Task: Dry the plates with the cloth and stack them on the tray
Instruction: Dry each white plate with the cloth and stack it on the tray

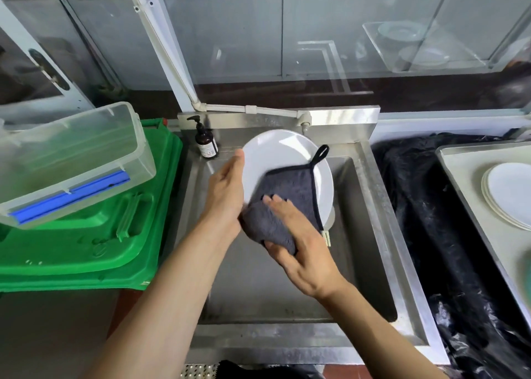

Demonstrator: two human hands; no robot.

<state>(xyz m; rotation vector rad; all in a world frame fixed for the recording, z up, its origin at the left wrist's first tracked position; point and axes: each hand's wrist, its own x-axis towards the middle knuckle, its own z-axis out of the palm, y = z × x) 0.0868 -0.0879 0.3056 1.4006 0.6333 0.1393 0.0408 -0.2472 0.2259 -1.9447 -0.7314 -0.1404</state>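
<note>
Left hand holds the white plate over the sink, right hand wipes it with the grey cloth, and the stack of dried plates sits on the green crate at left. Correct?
Not quite. The head view shows the stacked plates on the tray at the right, not on the green crate. The rest stands.

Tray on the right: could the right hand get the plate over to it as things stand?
Probably yes. The tray sits right of the sink, across black plastic sheeting, nothing standing between. But the right hand holds the cloth; the left hand holds the plate.

Open sink basin (287, 286) below; soap bottle (206, 142) and clear tub (71, 163) crowd the left side.
</note>
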